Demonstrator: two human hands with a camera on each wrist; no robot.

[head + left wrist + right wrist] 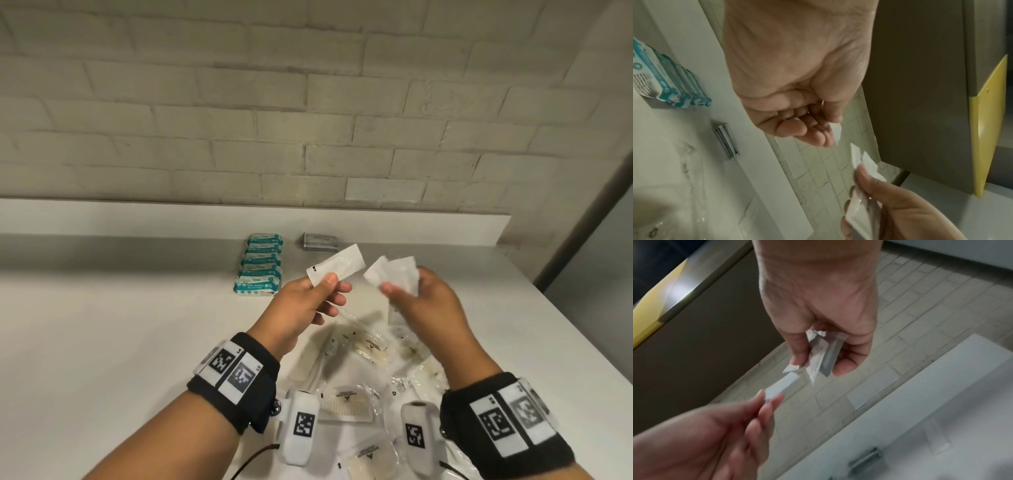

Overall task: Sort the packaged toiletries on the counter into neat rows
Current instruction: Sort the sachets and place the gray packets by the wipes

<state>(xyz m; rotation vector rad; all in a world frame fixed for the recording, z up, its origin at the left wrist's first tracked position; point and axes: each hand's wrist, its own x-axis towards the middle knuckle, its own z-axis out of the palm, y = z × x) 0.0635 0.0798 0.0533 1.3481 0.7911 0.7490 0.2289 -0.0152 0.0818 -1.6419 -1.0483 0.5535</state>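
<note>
My left hand [313,294] pinches one long white sachet [337,266] between thumb and forefinger, held up above the counter. Just to its right, my right hand [416,298] grips a small bunch of white sachets [394,274]; the right wrist view shows these sachets [823,352] fanned between thumb and fingers. The two hands are close, and the sachets do not touch. At the back of the white counter [120,325] lies a row of teal and white packets [260,263], with a stack of grey sachets [320,241] to its right.
A loose pile of clear-wrapped toiletries [363,346], including a packaged comb [346,406], lies on the counter under my wrists. A pale brick wall [308,102] stands behind a raised ledge [239,216]. The counter's right edge [582,325] runs diagonally.
</note>
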